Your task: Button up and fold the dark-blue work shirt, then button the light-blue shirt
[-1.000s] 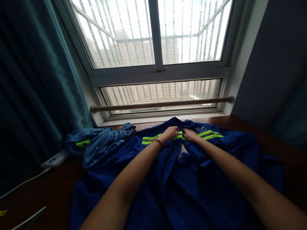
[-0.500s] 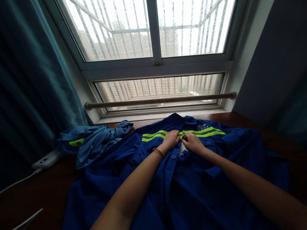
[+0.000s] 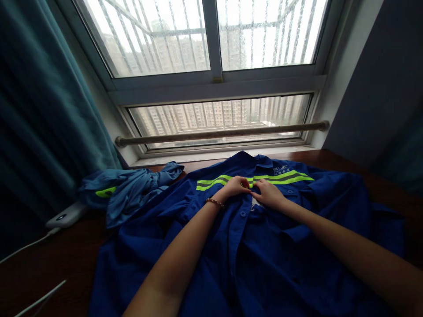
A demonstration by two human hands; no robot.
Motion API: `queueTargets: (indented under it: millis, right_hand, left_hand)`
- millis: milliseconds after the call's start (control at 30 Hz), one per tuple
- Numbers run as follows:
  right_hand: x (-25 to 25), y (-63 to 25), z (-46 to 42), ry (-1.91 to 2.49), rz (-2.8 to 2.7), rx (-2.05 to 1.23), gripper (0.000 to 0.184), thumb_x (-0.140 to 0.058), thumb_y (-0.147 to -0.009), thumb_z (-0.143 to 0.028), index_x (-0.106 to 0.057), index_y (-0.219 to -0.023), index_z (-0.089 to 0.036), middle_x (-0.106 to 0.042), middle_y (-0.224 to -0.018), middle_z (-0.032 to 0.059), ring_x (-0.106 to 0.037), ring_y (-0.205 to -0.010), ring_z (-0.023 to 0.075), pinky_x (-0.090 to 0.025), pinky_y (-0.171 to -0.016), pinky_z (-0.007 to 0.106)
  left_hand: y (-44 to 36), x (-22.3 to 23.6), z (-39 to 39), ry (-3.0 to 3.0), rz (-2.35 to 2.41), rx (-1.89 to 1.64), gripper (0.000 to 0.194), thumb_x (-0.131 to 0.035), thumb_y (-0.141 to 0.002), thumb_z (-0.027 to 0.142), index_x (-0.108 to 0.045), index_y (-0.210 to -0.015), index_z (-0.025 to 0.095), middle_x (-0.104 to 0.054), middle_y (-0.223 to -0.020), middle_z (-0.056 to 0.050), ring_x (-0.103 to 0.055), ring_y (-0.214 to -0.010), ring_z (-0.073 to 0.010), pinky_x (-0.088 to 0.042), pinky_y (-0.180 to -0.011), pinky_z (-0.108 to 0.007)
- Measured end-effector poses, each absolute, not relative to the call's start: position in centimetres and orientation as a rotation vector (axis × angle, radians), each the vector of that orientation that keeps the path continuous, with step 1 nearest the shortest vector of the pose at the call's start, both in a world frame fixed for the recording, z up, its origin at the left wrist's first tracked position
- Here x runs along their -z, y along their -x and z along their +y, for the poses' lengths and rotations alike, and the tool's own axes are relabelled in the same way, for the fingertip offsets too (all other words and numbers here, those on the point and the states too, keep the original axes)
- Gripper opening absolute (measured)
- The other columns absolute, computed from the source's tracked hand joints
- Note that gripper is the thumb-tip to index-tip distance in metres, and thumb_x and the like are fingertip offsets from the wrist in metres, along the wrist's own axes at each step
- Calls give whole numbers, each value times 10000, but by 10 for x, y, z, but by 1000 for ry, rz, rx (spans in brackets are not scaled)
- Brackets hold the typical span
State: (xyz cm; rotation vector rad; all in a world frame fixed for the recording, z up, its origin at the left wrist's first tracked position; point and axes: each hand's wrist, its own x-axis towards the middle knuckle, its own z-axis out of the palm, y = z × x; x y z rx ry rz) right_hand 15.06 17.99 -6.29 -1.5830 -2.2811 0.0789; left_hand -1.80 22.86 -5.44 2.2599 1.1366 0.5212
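A dark blue work shirt [image 3: 264, 251] with a yellow-green reflective chest stripe lies spread, front up, on a dark wooden table [image 3: 59, 259]. My left hand [image 3: 235, 186], with a bead bracelet at the wrist, pinches the left edge of the shirt's front opening at the stripe. My right hand [image 3: 269, 193] pinches the facing edge right beside it. Both hands meet at the placket just below the collar, fingers curled on the cloth. A round button shows lower down on the placket.
A second, lighter blue garment [image 3: 132, 189] lies crumpled at the table's back left. Beside it rests a white device [image 3: 64, 215] with a cable running off to the left. A window with a rail [image 3: 218, 132] is behind; teal curtain at left.
Both hands have slid a little down the placket from the collar to the reflective stripe and stay pinched together. The view has tilted slightly down.
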Motion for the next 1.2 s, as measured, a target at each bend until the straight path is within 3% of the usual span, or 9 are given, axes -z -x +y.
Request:
queueTargets:
  millis: [267,433,667,867,1033,1133,1200]
  right_hand:
    - [62,-157,192,1634,-2114,-297,152,-593,-625,-306,-563,-689,-171,-582,-665,28,-531,-655,185,-309,-549,241]
    - [60,-161,195,1614,-1993,-378,103,-566,-627,-246,-605,-595,-156,-607,-619,46,-543,-631,190,-311,-545,249]
    - [68,-166,203,1389,-1781,-732,174,-606,-641,-303,-666,-597,-145,-618,-563,40,-543,-557,171,-335,-507,244]
    - [64,-176,212,1159,-1452,-1039,353,-497,-723,-466,-634,-801,-150,-556,-552,17,-439,-426,108,-331,-414,231]
    - [66,-171,208,1082,-1453,-1175,311,-586,-676,-417,-659,-792,-138,-500,-489,-19,-363,-383,79,-263,-378,212]
    - [72,-165,205,1092,-1585,-1129,245,-625,-662,-347,-695,-750,-129,-555,-504,3,-445,-422,108,-322,-422,227]
    - [75,-163,203,1103,-1704,-934,204,-605,-687,-295,-709,-779,-145,-635,-630,34,-556,-562,160,-403,-530,255]
  left_hand:
    - [15,62,221,-2362,1297,-634,181,-619,-650,317,-622,-722,150,-614,-681,-8,-541,-643,-141,-376,-560,-226]
    - [11,64,216,-2355,1381,-881,164,-593,-683,308,-578,-682,145,-608,-663,-20,-549,-626,-141,-375,-549,-231]
    - [9,73,221,-1971,1265,-912,194,-636,-646,300,-529,-685,143,-559,-549,16,-555,-482,-120,-390,-459,-208]
    - [8,79,224,-1822,1132,-920,214,-671,-608,278,-534,-695,139,-560,-511,25,-570,-467,-127,-408,-449,-205]
    - [5,81,222,-1799,1070,-1005,173,-662,-611,242,-537,-661,134,-554,-494,29,-552,-452,-111,-394,-437,-192]
    - [5,81,223,-1694,1020,-1032,136,-662,-586,172,-549,-642,122,-556,-501,26,-540,-441,-97,-399,-431,-187]
    - [6,81,224,-1630,983,-1013,123,-660,-575,141,-562,-643,110,-565,-509,16,-546,-444,-98,-424,-445,-198]
